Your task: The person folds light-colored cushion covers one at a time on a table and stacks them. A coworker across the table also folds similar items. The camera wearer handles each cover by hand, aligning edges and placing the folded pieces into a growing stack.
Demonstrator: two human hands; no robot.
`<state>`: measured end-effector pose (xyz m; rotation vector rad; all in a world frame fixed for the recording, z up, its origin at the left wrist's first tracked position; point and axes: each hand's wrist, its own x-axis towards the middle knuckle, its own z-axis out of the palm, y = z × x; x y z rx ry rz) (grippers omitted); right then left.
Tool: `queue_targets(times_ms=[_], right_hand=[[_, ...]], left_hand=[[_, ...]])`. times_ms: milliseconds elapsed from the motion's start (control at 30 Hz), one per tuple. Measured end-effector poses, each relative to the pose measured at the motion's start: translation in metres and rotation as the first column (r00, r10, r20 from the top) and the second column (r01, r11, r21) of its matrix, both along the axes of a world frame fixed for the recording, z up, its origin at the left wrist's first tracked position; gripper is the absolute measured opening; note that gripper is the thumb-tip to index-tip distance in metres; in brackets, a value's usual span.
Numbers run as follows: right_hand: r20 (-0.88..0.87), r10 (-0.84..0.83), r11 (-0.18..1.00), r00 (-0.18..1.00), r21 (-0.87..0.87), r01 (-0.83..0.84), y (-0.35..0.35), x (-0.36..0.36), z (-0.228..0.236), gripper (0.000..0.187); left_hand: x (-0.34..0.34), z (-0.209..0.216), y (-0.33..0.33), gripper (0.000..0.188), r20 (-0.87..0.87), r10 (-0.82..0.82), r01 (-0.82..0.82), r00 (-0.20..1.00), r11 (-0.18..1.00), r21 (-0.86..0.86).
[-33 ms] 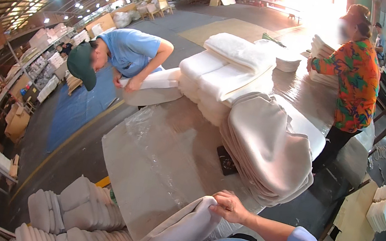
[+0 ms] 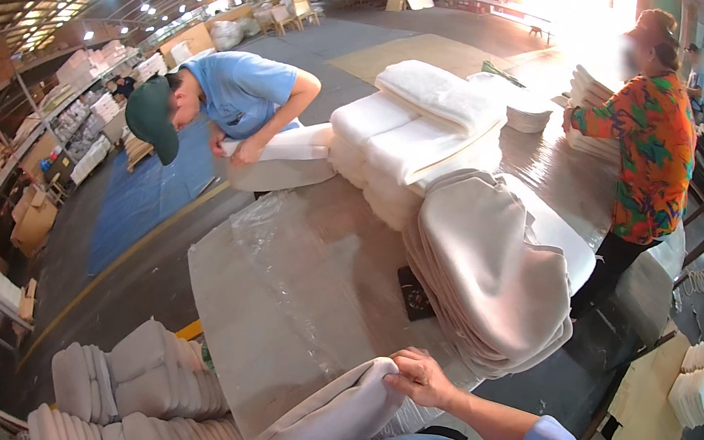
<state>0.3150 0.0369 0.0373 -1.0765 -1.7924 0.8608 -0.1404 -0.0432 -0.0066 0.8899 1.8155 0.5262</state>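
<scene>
My right hand [image 2: 419, 378] is closed on the upper corner of a grey cushion cover [image 2: 323, 416], pinching it between thumb and fingers. The cover stands tilted at the table's near edge, its lower end running down out of the picture. My left hand is not in view. Beyond my right hand, a tall stack of beige-grey cushion covers [image 2: 490, 268] lies on the plastic-covered table [image 2: 280, 273]. White wadding [image 2: 410, 133] is piled behind that stack. A small black item [image 2: 415, 295] lies beside the stack.
Stacks of grey cushion pieces [image 2: 164, 383] stand at the lower left. Across the table, a person in a blue shirt [image 2: 239, 94] bends over a grey and white piece. Someone in a patterned shirt [image 2: 653, 156] handles white pieces at the far right. A board [image 2: 644, 400] holds more white pieces.
</scene>
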Motion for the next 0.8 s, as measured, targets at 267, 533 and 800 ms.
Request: queue_targets(times_ms=[267, 533, 800], right_hand=[[0.029, 0.007, 1.0, 1.0, -0.002, -0.007, -0.01, 0.004, 0.007, 0.027], [0.018, 0.02, 1.0, 1.0, 0.02, -0.02, -0.025, 0.015, 0.005, 0.027], [0.057, 0.072, 0.993, 0.996, 0.095, -0.077, -0.027, 0.019, -0.003, 0.032]], left_hand=[[-0.032, -0.002, -0.031, 0.031, -0.147, -0.108, 0.108, 0.983, 0.994, -0.008], [-0.024, 0.093, 0.108, 0.037, -0.655, -0.458, 0.716, 0.6, 0.673, 0.185], [0.18, 0.065, 0.177, 0.048, -0.397, -0.88, 0.9, 0.261, 0.073, 0.429]])
